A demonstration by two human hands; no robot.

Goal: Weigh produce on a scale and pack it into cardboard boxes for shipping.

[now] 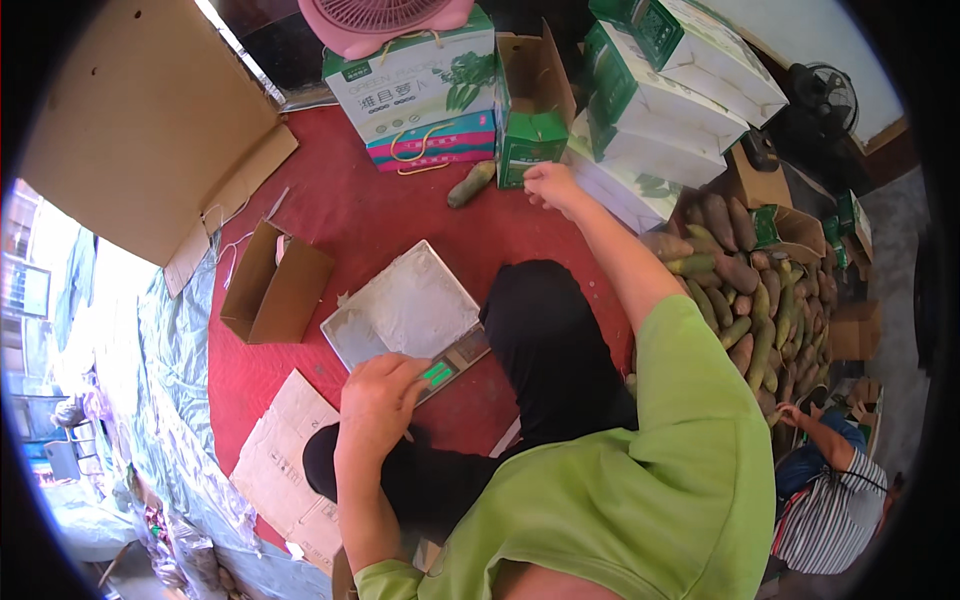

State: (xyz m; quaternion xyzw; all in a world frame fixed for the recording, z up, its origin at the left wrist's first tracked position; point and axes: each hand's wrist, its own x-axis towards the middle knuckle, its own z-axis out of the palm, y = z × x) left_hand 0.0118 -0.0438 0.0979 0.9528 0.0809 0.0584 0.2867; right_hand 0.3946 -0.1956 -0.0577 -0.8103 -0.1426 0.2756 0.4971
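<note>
My right hand (552, 188) reaches far forward with its fingers curled closed against the front of an open green carton (533, 140). Whether it grips the carton's edge or something small, I cannot make out. A green radish (472, 185) lies just left of that carton on the red surface (400, 220). Near me sits a weighing scale (402, 305) with a pale, worn pan and a lit green display. My left hand (380, 400) hovers at or touches the display end of the scale, fingers extended, holding nothing that I can see.
Beyond the radish, a printed white-and-green box (415, 85) carries a pink fan (385, 20). White cartons (660, 110) are stacked right of it. A radish pile (770, 300) lies at right, near another person (830, 490). An open brown box (275, 290) and flattened cardboard (285, 460) lie left.
</note>
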